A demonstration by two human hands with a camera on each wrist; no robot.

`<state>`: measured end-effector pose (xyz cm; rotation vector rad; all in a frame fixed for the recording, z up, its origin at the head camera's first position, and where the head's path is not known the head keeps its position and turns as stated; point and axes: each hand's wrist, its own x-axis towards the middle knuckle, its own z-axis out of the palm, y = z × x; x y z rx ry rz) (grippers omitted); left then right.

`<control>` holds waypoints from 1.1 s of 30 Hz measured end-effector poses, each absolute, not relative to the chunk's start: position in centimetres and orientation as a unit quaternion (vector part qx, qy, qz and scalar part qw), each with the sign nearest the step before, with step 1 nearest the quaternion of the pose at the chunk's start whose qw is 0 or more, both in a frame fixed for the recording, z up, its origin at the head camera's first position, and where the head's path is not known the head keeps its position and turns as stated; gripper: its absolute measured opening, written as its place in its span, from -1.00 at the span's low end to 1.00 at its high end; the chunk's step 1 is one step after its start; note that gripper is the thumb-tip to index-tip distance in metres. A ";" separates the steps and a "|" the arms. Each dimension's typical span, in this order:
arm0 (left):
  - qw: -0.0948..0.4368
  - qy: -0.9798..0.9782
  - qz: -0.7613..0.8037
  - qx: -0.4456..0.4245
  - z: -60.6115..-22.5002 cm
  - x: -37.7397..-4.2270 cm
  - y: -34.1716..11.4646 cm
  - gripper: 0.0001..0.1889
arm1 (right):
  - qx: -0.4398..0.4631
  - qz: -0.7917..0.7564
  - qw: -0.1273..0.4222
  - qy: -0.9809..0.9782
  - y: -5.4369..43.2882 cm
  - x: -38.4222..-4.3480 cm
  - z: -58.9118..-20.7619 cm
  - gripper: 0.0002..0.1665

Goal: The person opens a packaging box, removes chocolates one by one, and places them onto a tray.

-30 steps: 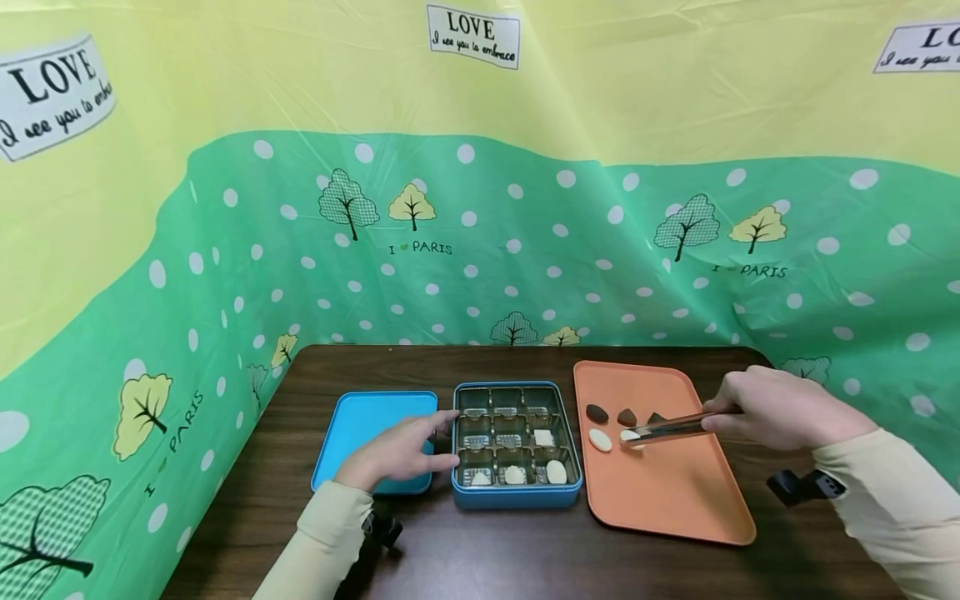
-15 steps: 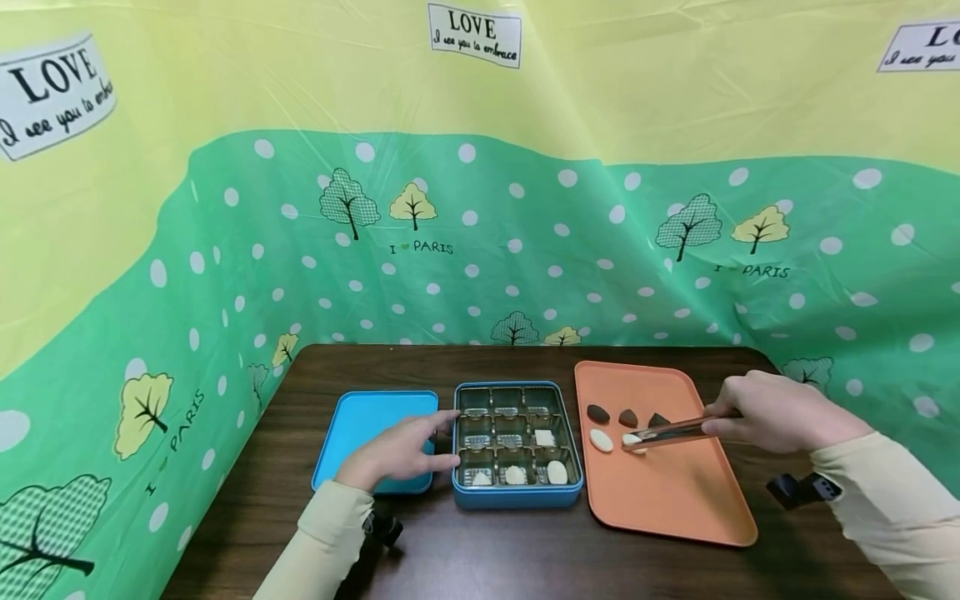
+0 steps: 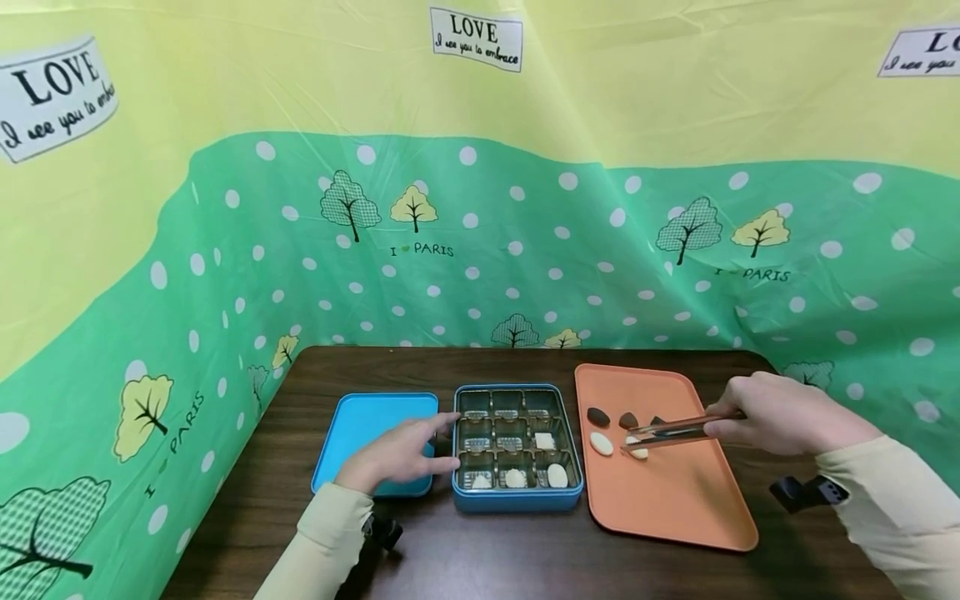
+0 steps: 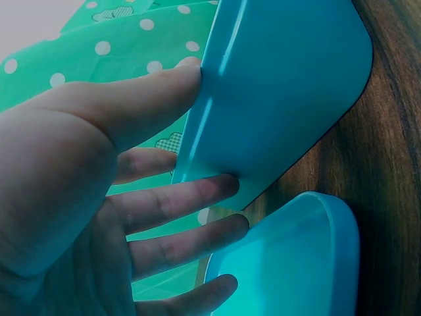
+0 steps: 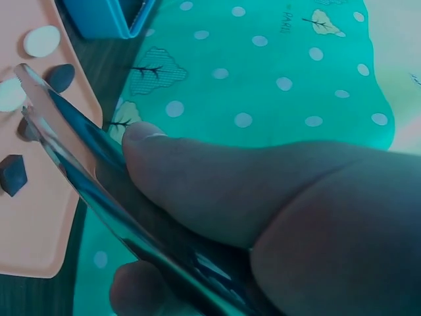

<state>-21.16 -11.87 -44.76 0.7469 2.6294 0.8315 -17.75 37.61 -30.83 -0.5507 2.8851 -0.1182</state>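
Note:
My right hand (image 3: 780, 412) holds metal tongs (image 3: 682, 429) over the orange tray (image 3: 675, 500). Their tips stand apart around a white chocolate-like piece (image 3: 637, 451). To its left lies a white oval piece (image 3: 601, 443), and behind them sit dark brown pieces (image 3: 597, 417). With fingers spread, my left hand (image 3: 393, 454) touches the left side of a blue box (image 3: 517, 500); in the left wrist view its thumb lies at the box rim (image 4: 204, 85). Clear compartments divide the box; several hold white pieces (image 3: 557, 475), along the front row and at the middle right.
A light blue lid (image 3: 367, 417) lies left of the box, partly behind my left hand. The dark wooden table (image 3: 480, 558) carries everything, with a green and yellow printed cloth (image 3: 480, 275) hanging behind and at the sides.
The tongs' tips, close together over the white piece before, now stand wider apart around it. My left hand stays against the box.

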 end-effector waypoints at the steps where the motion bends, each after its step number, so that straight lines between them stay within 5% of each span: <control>1: 0.141 0.911 0.288 0.259 -44.8 -21.1 -11.9 -0.20 | -0.186 -0.038 0.100 0.977 37.6 -17.7 -30.7 -0.77; 27: 0.146 0.910 0.292 0.256 -44.5 -21.4 -11.7 -0.20 | -0.282 -0.060 0.027 0.957 31.7 -17.0 -27.7 -0.87; 33: 0.147 0.909 0.295 0.254 -44.9 -21.4 -11.8 -0.19 | -0.304 -0.057 0.034 0.950 29.9 -17.2 -27.9 -0.74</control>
